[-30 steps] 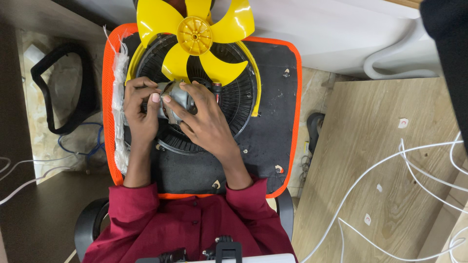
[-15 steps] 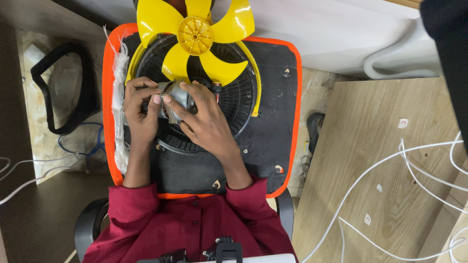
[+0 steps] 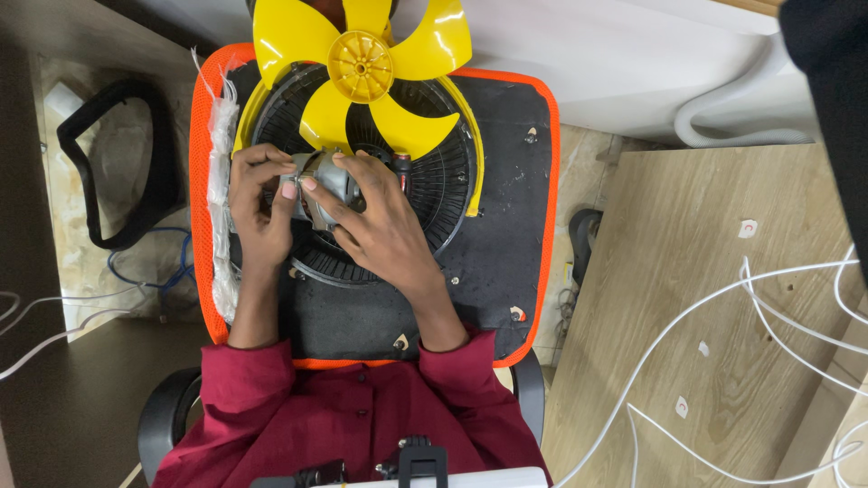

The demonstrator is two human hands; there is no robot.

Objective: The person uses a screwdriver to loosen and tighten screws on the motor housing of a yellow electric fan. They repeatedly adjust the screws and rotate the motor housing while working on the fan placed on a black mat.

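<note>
Both hands close on a small grey motor (image 3: pixel 324 185) at the centre of a round black fan grille (image 3: pixel 443 194). The left hand (image 3: pixel 258 203) pinches its left side with curled fingers; the right hand (image 3: pixel 380 226) wraps its fingers over the top. A yellow fan blade (image 3: pixel 362 68) lies just above the grille, and an orange-edged black board (image 3: pixel 506 262) lies under it.

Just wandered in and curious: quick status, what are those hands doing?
Left hand and right hand both grip grey motor. Motor sits on black fan grille. Yellow fan blade lies just above, apart from hands.
</note>
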